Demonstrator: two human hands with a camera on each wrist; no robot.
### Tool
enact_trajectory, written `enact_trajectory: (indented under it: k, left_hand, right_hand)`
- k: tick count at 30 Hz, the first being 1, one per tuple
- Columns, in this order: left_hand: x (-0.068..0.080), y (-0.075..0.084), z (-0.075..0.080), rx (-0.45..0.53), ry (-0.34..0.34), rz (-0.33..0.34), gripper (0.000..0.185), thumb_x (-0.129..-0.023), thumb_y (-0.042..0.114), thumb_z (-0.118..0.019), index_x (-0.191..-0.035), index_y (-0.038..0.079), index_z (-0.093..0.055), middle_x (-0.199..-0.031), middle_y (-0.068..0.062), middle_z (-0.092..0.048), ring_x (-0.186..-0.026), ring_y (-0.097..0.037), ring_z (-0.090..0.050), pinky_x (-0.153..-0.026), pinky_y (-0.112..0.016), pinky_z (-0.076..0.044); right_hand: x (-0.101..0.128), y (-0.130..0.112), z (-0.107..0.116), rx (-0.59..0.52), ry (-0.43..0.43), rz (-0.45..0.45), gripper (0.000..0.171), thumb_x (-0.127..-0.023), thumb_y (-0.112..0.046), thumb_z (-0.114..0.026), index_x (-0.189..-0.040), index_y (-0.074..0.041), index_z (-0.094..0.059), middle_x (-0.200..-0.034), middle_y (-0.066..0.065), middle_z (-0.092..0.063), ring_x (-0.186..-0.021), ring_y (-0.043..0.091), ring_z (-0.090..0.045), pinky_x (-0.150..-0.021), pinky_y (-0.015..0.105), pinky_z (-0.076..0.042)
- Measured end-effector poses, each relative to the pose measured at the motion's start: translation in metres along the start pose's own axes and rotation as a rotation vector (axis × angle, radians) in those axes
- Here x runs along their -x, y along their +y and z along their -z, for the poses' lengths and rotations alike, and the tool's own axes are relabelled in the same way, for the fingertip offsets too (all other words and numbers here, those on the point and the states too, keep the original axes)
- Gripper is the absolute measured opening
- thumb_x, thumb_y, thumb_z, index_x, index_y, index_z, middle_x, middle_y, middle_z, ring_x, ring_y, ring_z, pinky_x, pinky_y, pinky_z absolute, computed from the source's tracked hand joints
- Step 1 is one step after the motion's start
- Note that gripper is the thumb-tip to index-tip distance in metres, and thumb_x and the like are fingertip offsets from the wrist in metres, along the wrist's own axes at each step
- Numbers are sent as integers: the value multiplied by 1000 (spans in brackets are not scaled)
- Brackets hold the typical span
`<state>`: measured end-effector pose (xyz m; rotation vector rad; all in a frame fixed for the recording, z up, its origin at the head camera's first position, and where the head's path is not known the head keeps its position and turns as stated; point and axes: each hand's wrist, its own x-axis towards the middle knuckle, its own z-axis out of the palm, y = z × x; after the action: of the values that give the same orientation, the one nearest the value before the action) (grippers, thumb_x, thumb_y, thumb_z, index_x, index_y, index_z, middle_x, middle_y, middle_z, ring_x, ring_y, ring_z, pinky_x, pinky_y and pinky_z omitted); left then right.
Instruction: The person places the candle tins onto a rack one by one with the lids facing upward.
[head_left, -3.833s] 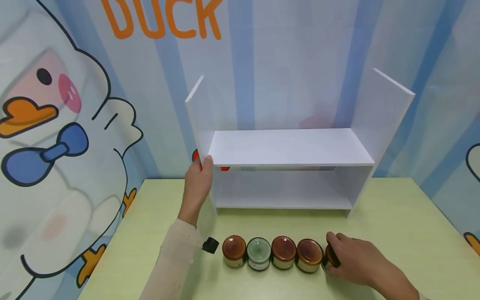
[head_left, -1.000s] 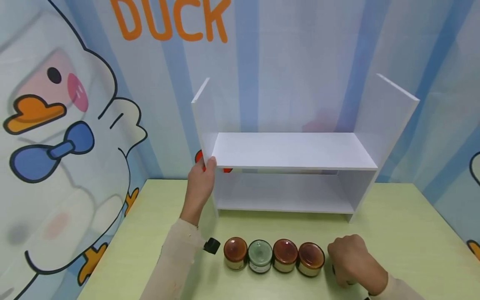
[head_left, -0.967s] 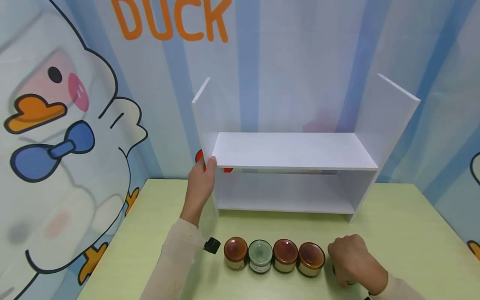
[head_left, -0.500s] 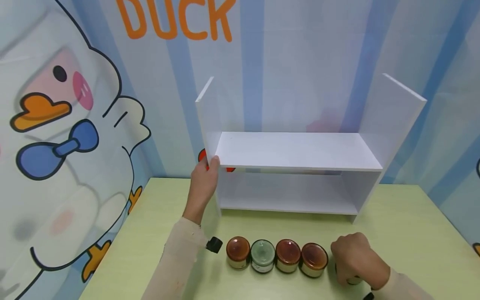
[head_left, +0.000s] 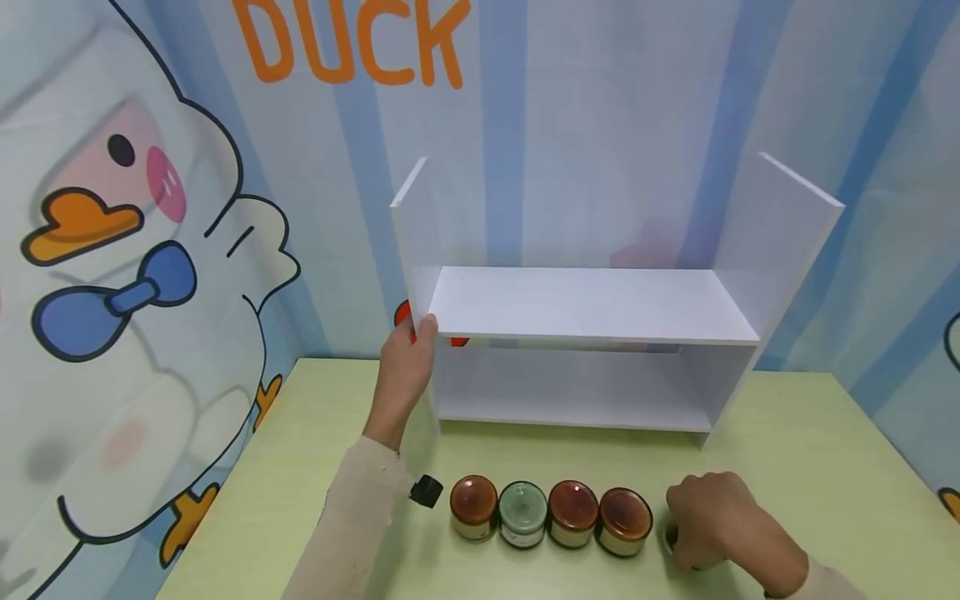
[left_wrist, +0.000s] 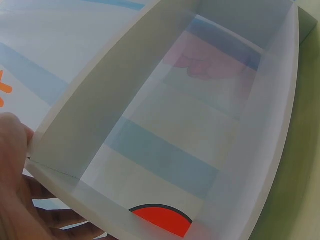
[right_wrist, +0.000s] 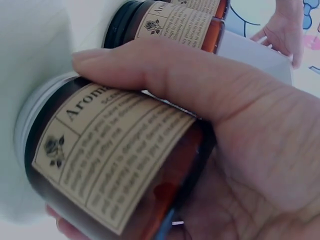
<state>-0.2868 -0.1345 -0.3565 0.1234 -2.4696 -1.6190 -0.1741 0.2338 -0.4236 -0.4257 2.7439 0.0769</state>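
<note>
Right hand point(head_left: 716, 521) grip clamped round the amber jar point(right_wrist: 115, 165), upright on the surface point(head_left: 787, 450), last in the row. Shelf unit point(head_left: 592, 304) lies ahead and left of that grip; left hand point(head_left: 405, 375) grips its near left edge.

The left hand point(head_left: 406, 372) reaches forward with its arm extended and sleeved, thumb raised and pressing. The right hand point(head_left: 712, 518) sits low, palm down, its fingers point(right_wrist: 165, 80) curled in a grip.
</note>
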Motion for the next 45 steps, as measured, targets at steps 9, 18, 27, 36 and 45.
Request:
enact_trajectory:
  k: [9, 18, 27, 36, 45]
  left_hand:
    - [0, -2, 0, -3, 0, -6, 60, -104, 53, -38, -146, 12, -50, -141, -8, -55, -119, -31, -53, -102, -58, -43]
    - [-1, -4, -1, 2, 0, -31, 60, -104, 54, -38, -145, 12, -51, -140, -8, -56, -118, -31, -53, -101, -57, -44]
    - [0, -3, -1, -3, 3, -28, 60, -104, 52, -38, -146, 11, -50, -141, -9, -56, -119, -31, -52, -102, -58, -43]
    - [-1, -3, -1, -2, 4, -29, 60, -104, 52, -38, -145, 11, -51, -140, -9, -56, -117, -32, -53, -102, -57, -43]
    - [-1, -4, -2, 0, 5, -19, 60, -104, 53, -38, -147, 12, -50, -142, -8, -55, -120, -31, -52, -103, -59, -43]
  right_hand:
    - [8, 11, -4, -153, 14, -29, 36, -66, -33, -83, -77, -14, -54, -71, 1, -51, -64, 21, -44, -56, 40, -33]
    - [14, 13, -11, -232, 114, -57, 48, -65, -52, -88, -84, -19, -59, -76, -4, -54, -66, 18, -49, -56, 39, -38]
    - [17, 15, -18, -295, 159, -123, 60, -67, -62, -86, -107, -21, -68, -87, -8, -61, -72, 14, -51, -57, 39, -41]
    - [18, 14, -24, -277, 191, -142, 74, -68, -71, -80, -118, -18, -69, -99, -5, -67, -74, 13, -54, -58, 39, -42]
    - [18, 15, -28, -306, 222, -176, 77, -66, -74, -79, -118, -19, -69, -98, -4, -68, -71, 13, -53, -54, 37, -40]
